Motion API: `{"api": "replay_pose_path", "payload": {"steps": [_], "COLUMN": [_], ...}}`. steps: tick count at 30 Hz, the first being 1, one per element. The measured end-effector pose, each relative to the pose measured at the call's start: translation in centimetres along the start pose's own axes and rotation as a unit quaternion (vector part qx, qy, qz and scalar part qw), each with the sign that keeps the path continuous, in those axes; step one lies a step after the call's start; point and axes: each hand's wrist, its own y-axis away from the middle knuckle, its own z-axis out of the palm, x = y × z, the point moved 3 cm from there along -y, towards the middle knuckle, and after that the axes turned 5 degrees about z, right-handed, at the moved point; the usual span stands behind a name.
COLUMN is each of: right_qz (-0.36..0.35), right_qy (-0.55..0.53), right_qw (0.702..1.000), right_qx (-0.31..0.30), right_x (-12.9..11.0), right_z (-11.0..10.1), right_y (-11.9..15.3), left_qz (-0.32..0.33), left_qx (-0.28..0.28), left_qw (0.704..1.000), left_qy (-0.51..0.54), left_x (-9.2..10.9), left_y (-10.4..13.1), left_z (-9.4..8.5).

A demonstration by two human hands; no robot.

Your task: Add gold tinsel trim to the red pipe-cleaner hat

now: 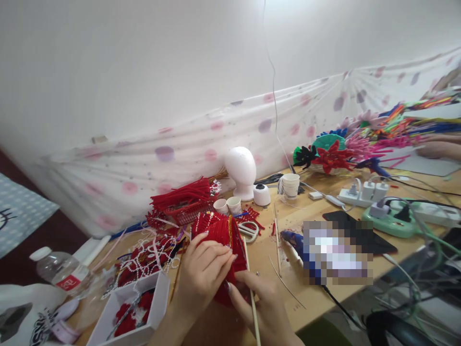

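Note:
A red fuzzy piece (pixel 219 233) with gold trim and rows of silver beads is between my hands above the table's front part. My left hand (pixel 203 262) is closed on its outer side, fingers pressed together on the red surface. Its lower right edge is gripped by my right hand (pixel 264 300), the thumb toward its inside. A thin pale wooden stick (pixel 251 293) runs upright across my right hand; how it is held is partly hidden. White-handled scissors (pixel 249 231) lie just behind the red piece.
A white foam head (pixel 240 170), paper cups (pixel 290 186) and a basket of red stems (pixel 185 194) stand behind. A blue glue gun (pixel 300 250) and power strips (pixel 391 218) are right. An open white box (pixel 131 307) and bottle (pixel 63 269) stand left. Another person's hand (pixel 441 146) is far right.

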Motion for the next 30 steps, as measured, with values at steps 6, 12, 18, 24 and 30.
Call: {"api": "replay_pose_path", "payload": {"steps": [6,12,18,24,30], "right_qz": [0.001,0.009,0.018,0.024,0.103], "right_qy": [-0.014,-0.030,-0.027,-0.025,-0.107], "right_qw": [1.000,0.998,0.997,0.996,0.983], "right_qx": [0.009,0.057,0.072,0.087,0.111], "right_x": [-0.3,-0.4,0.0,-0.1,-0.7], "right_z": [-0.3,-1.1,-1.1,-0.9,-0.6], "right_y": [-0.4,-1.2,-1.2,-0.8,-0.9], "left_qz": [-0.051,-0.126,-0.249,-0.416,-0.476], "left_qx": [-0.012,0.023,0.054,0.061,0.072], "left_qw": [0.995,0.985,0.966,0.907,0.875], "left_qy": [0.083,0.116,0.050,0.018,-0.047], "left_x": [0.2,0.5,-1.5,-3.4,-3.3], "left_y": [1.0,3.1,4.8,6.1,8.3], "left_z": [-0.6,-2.2,-4.2,-4.9,-6.2]}}
